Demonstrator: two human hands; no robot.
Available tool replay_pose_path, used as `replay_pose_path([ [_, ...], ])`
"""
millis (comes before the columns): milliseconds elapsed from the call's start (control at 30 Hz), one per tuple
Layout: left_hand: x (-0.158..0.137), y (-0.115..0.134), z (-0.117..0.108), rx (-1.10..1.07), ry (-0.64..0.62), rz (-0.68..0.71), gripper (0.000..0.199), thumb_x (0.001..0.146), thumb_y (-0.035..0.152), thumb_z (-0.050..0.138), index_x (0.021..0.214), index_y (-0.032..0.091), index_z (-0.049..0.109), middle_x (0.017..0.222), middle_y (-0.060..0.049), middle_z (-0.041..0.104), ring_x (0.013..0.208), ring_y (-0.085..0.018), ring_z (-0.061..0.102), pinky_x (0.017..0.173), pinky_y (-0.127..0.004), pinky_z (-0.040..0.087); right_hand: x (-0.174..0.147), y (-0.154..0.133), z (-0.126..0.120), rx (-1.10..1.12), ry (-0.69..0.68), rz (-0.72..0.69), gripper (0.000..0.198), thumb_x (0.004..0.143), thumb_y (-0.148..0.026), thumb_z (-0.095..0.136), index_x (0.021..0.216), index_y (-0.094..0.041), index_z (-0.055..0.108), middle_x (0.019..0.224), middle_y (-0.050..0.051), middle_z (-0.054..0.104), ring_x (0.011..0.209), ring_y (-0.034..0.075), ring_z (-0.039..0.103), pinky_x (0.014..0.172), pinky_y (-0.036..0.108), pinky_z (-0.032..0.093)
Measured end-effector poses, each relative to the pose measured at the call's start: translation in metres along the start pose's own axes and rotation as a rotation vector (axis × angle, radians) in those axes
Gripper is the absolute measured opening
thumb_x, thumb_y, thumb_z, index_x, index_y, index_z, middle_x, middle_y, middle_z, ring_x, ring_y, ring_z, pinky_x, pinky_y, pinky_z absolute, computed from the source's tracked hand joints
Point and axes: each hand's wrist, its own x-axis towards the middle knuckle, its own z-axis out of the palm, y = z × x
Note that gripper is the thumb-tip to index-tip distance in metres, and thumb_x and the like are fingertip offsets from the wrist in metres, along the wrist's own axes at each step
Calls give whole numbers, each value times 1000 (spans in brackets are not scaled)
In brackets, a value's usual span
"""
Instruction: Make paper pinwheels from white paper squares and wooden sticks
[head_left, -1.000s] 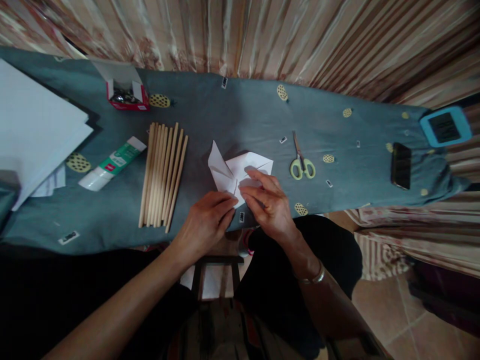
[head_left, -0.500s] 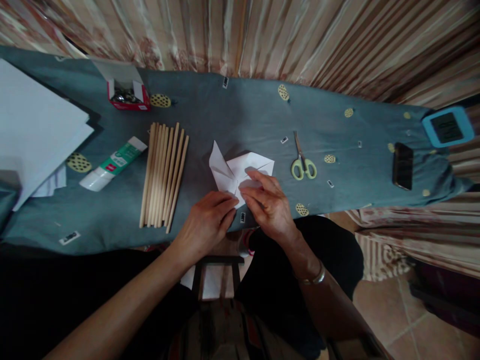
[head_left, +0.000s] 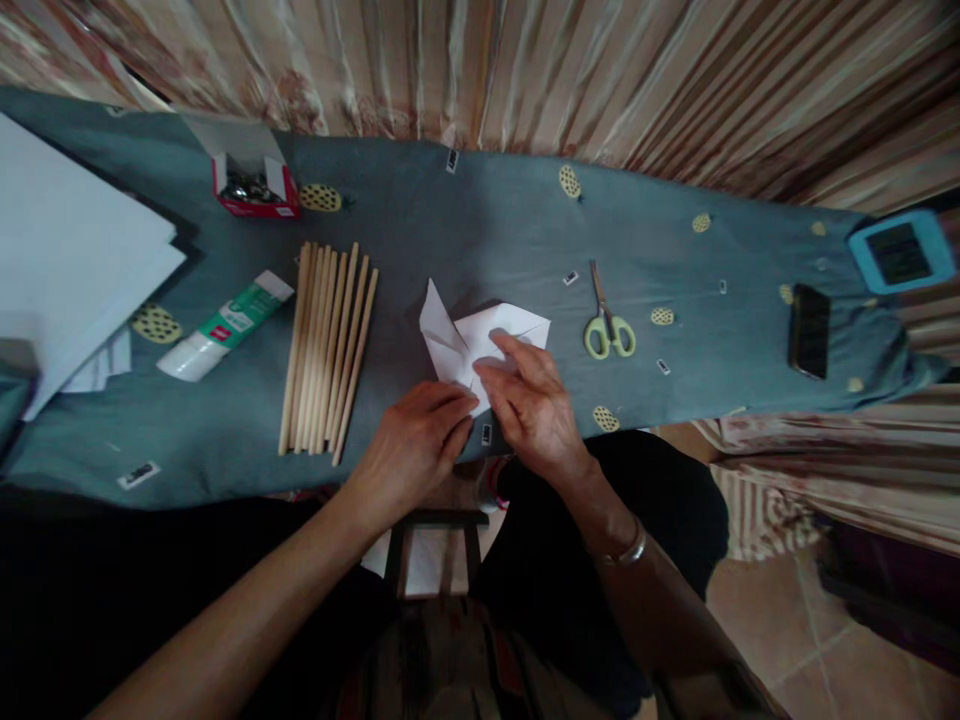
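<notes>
A folded white paper (head_left: 480, 335) lies on a blue-green tablecloth (head_left: 465, 230), between wooden sticks (head_left: 325, 350) to the left and scissors (head_left: 604, 309) to the right, one flap pointing up and away. The left hand (head_left: 416, 437) pinches its near corner between thumb and fingers. The right hand (head_left: 538, 410) rests fingertips on top; whether its thumb and forefinger close on a fold, one cannot tell. For a neat crease, the left pinch should be firm, edges aligned, while the right fingertips press outward without dragging
</notes>
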Motion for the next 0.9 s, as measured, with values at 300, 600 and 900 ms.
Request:
replay_pose_path([
  [300,0,0,-1,2,-14,-14,17,91,14,54,98,13,70,98,-9,71,88,-20,68,79,-33,59,-5,-8,10,-134,1,-30,35,98,-15,41,126,-20,62,143,12,53,135,27,44,110,51,43],
  [600,0,0,-3,-10,-28,-11,15,91,15,54,97,14,67,97,-8,68,90,-20,65,81,-35,57,-10,-14,17,-219,12,-17,36,97,-12,40,129,-17,56,147,16,48,139,30,40,105,52,43],
  [900,-5,-1,-3,23,-102,23,21,88,10,56,108,9,64,103,-12,64,97,-25,60,87,-39,55,-14,-16,22,-237,-7,4,39,96,-12,40,133,-17,53,148,16,47,142,28,37,108,51,41],
])
